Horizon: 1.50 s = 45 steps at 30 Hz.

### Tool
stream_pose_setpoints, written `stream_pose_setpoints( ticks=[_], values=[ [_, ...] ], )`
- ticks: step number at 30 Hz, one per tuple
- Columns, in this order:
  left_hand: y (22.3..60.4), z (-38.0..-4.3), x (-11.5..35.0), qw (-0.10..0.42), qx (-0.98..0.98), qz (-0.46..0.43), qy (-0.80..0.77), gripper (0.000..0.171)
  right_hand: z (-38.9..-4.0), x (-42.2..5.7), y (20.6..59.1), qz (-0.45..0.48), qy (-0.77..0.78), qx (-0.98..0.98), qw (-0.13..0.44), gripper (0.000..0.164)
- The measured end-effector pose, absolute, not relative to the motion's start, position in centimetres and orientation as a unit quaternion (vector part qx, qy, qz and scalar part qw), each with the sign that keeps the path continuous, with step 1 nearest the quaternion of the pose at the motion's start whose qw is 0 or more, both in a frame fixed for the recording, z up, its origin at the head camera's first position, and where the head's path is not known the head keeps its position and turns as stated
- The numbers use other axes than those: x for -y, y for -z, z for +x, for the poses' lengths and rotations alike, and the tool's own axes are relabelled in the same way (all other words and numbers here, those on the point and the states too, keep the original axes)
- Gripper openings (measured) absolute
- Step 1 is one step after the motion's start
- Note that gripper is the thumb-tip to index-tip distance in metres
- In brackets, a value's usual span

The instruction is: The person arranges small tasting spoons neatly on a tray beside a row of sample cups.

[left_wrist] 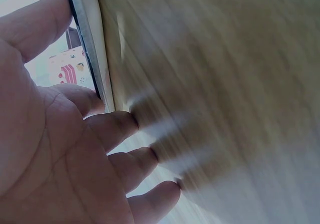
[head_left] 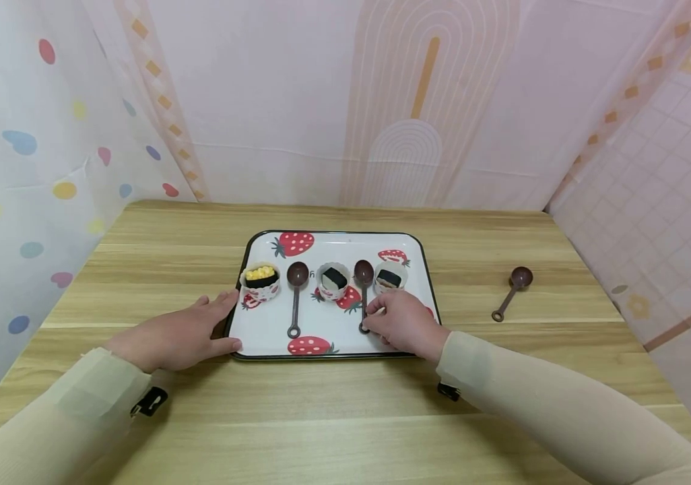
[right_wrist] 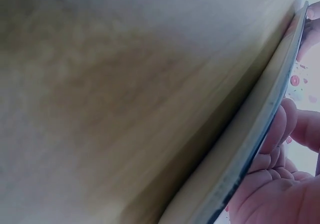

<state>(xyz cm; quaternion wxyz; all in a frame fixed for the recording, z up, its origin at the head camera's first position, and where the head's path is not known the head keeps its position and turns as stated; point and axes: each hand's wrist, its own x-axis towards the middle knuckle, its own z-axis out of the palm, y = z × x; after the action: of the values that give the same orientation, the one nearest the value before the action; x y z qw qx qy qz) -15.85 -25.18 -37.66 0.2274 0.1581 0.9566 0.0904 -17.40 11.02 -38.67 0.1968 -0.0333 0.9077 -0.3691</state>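
A white tray (head_left: 269, 347) with strawberry prints and a dark rim lies on the table. My left hand (head_left: 182, 333) rests at its left edge, thumb and fingertips touching the rim; in the left wrist view the fingers (left_wrist: 120, 129) are spread. With thumb and fingertips, my right hand (head_left: 405, 325) pinches the handle end of a brown spoon (head_left: 364, 272), which lies on the tray between the middle and right paper cups. Another brown spoon (head_left: 297, 275) lies between the left and middle cups. In the right wrist view, the right hand (right_wrist: 280, 184) appears behind the tray's rim, fingers curled.
A left paper cup (head_left: 262, 289) holds sushi with yellow topping. Black-wrapped sushi sits in the middle cup (head_left: 332, 291) and the right cup (head_left: 402, 273), partly behind my hand. A third brown spoon (head_left: 512, 292) lies on the wooden table (head_left: 333, 417), right of the tray. Patterned curtains (head_left: 273, 101) stand behind.
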Motion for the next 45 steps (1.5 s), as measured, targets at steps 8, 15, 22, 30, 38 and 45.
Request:
stream_pose_setpoints(
  ticks=[8,15,22,30,38,45],
  values=[
    [37.53,-15.92,25.2,0.231,-0.955,0.16,-0.093,0.107,-17.3,-11.11,38.68,-0.067,0.338,-0.92,0.188,0.016],
    [37.62,-15.99,25.16,0.235,-0.955,0.155,-0.09,0.108,-17.35,-10.95,38.56,-0.098,0.295,-0.932,0.187,0.018],
    [37.67,-15.99,25.15,0.231,-0.956,0.157,-0.088,0.107,-17.5,-10.96,38.5,-0.089,0.291,-0.934,0.189,0.018],
    [37.78,-16.03,25.2,0.232,-0.956,0.157,-0.09,0.107,-17.35,-11.13,38.42,-0.088,0.302,-0.931,0.183,0.018],
    [37.8,-16.04,25.25,0.231,-0.956,0.156,-0.09,0.108,-17.45,-11.39,38.1,-0.104,0.323,-0.927,0.159,0.021],
    [37.73,-15.94,25.22,0.227,-0.956,0.159,-0.093,0.108,-17.44,-11.8,37.7,-0.114,0.35,-0.923,0.115,0.029]
  ],
)
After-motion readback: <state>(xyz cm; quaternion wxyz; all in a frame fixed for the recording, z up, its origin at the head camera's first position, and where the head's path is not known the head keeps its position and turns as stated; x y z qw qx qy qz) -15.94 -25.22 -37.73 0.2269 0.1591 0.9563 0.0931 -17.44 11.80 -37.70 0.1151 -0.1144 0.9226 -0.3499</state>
